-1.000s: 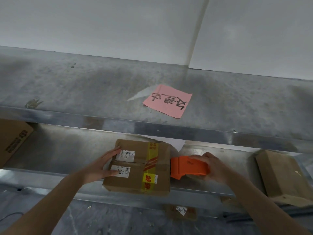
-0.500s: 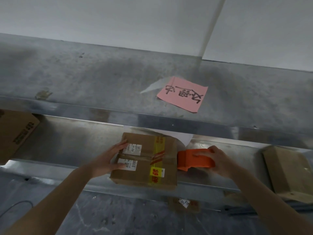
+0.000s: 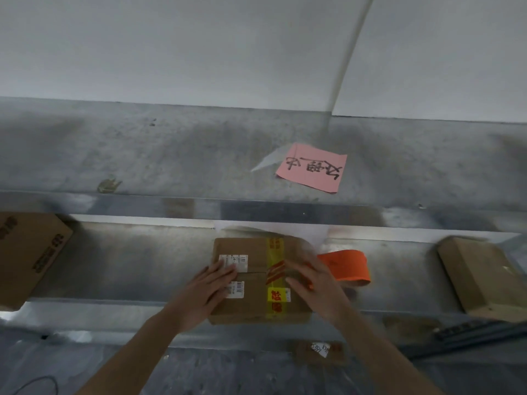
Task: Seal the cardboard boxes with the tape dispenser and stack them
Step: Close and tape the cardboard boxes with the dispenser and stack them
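Grey metal shelving carries your work: the cardboard box (image 3: 256,280) sits on the lower shelf (image 3: 128,266), yellow tape already across it. Your left hand (image 3: 206,292) and right hand (image 3: 313,286) lie flat and released on top. Just right of the box rests the orange tape dispenser (image 3: 346,265). Stacking seems left; another box (image 3: 479,277) waits far right.
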`<act>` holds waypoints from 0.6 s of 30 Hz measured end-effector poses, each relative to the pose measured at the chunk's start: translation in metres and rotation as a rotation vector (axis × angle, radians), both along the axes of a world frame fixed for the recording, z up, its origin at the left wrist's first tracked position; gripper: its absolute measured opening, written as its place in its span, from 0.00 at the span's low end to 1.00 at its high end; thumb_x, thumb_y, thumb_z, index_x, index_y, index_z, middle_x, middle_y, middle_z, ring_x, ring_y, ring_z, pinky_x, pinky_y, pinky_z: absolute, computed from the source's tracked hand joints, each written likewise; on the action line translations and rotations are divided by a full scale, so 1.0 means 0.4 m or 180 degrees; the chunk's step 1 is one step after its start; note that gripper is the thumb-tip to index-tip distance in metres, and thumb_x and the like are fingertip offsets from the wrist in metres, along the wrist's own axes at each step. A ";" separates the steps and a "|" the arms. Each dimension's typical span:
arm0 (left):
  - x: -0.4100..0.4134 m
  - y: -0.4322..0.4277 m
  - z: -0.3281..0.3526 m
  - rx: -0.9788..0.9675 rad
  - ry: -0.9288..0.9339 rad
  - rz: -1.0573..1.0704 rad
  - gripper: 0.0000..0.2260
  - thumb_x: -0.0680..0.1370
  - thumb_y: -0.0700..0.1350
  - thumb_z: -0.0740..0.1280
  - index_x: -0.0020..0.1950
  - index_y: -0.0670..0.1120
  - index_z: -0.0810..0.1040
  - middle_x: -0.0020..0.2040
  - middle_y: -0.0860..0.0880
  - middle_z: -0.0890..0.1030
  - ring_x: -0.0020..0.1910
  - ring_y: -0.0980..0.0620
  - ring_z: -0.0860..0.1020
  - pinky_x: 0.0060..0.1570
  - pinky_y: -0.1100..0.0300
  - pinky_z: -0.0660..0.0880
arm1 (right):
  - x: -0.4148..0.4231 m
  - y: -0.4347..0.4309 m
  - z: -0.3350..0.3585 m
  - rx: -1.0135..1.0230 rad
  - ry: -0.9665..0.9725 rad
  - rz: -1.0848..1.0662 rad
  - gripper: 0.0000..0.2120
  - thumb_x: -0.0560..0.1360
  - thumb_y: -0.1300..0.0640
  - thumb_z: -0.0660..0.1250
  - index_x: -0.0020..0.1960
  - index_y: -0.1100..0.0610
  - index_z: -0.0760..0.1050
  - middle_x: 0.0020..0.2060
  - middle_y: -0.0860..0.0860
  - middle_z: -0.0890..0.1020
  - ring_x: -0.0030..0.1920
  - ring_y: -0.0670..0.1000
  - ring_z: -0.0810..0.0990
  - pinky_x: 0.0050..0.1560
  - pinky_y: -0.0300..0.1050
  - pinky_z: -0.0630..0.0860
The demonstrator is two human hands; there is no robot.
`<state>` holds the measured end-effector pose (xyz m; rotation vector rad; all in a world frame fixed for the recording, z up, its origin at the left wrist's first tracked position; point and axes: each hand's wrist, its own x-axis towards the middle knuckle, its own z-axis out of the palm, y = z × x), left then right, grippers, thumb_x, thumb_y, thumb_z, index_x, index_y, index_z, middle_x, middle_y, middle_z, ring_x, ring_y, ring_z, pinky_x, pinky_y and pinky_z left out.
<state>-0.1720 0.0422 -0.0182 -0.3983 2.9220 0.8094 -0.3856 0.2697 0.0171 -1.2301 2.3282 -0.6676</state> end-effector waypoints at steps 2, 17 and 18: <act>-0.007 0.005 0.020 0.0931 0.0260 0.0471 0.24 0.78 0.64 0.52 0.73 0.62 0.61 0.75 0.69 0.54 0.74 0.69 0.47 0.75 0.58 0.51 | 0.034 -0.009 -0.038 0.0103 -0.0140 -0.0107 0.22 0.79 0.40 0.57 0.73 0.40 0.65 0.77 0.41 0.53 0.78 0.48 0.46 0.77 0.51 0.49; -0.071 -0.130 0.025 0.1005 0.0219 0.1067 0.30 0.74 0.53 0.71 0.72 0.50 0.64 0.68 0.52 0.66 0.67 0.53 0.66 0.68 0.53 0.67 | 0.338 0.057 -0.109 -0.1086 0.0113 -0.2279 0.33 0.70 0.58 0.76 0.71 0.47 0.65 0.71 0.57 0.66 0.66 0.60 0.71 0.63 0.38 0.69; -0.052 -0.117 0.016 0.0913 0.0331 0.1222 0.29 0.73 0.54 0.71 0.71 0.49 0.65 0.66 0.52 0.66 0.65 0.53 0.67 0.67 0.53 0.68 | 0.358 0.045 -0.120 -0.1101 -0.0518 -0.2326 0.36 0.70 0.60 0.76 0.71 0.46 0.62 0.69 0.57 0.67 0.62 0.58 0.73 0.57 0.30 0.70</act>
